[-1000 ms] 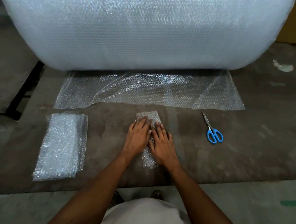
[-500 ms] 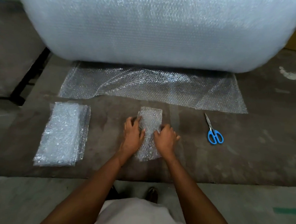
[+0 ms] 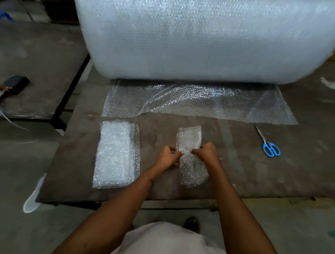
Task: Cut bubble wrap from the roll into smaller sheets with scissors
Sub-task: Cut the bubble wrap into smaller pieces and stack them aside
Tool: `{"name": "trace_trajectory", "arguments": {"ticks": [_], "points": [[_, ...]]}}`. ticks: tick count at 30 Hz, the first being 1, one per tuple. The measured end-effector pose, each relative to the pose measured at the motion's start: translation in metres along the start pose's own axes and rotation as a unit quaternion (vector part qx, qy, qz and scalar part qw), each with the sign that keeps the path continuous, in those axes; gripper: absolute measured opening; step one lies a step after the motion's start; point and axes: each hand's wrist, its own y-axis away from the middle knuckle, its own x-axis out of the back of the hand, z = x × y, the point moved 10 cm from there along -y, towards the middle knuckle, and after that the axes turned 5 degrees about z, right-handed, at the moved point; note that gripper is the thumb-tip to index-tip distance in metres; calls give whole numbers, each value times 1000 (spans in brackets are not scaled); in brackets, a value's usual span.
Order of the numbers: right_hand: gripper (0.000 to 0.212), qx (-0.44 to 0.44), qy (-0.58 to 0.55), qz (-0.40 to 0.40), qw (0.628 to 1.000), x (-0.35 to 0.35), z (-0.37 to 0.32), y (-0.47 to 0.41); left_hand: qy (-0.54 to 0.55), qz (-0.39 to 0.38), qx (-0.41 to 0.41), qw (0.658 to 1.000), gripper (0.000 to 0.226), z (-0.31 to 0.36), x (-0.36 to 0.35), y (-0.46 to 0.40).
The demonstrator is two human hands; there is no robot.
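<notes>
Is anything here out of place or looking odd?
Nothing serious. The unrolled bubble wrap under the roll lies wrinkled, its front edge uneven. The scissors lie unused on the table.

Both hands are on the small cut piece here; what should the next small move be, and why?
Probably carry the cut piece left onto the stack. Both the left hand and right hand pinch its sides at mid-length, the scissors lie untouched at the right, and similar pieces already lie piled on the left.
</notes>
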Motion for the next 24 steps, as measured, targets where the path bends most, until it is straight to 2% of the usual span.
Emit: {"name": "trace_trajectory", "arguments": {"ticks": [2, 4, 5, 10, 12, 15, 16, 19, 20, 22, 24], "points": [[31, 40, -63, 4, 997, -5, -31, 27, 39, -32, -14, 999, 26, 6, 15, 10], [12, 77, -108, 2, 991, -7, -62, 52, 65, -12, -39, 997, 36, 14, 43, 20], [10, 88, -140, -9, 986, -11, -75, 64, 66, 0, -40, 997, 44, 16, 60, 24], [29, 102, -361, -95, 922, -55, -132, 112, 143, -49, 6, 989, 91, 15, 122, 40], [31, 112, -394, -90, 908, -69, -150, 125, 195, -56, -18, 979, 73, 27, 150, 52], [35, 122, -373, -53, 918, -90, -163, 135, 150, 35, -86, 984, 30, 36, 207, 59], [43, 136, -360, -46, 922, -99, -169, 138, 115, 79, -119, 983, 26, 39, 228, 63], [81, 209, -261, -31, 942, -127, -191, 150, 28, 170, -176, 969, 35, 31, 269, 68], [88, 243, -216, -15, 946, -135, -198, 155, 11, 193, -183, 964, 41, 25, 279, 71], [86, 292, -139, -3, 946, -152, -214, 169, -33, 226, -214, 950, 53, 15, 294, 77], [74, 314, -92, -12, 945, -175, -221, 178, -111, 234, -238, 936, 56, 3, 298, 78]]}}
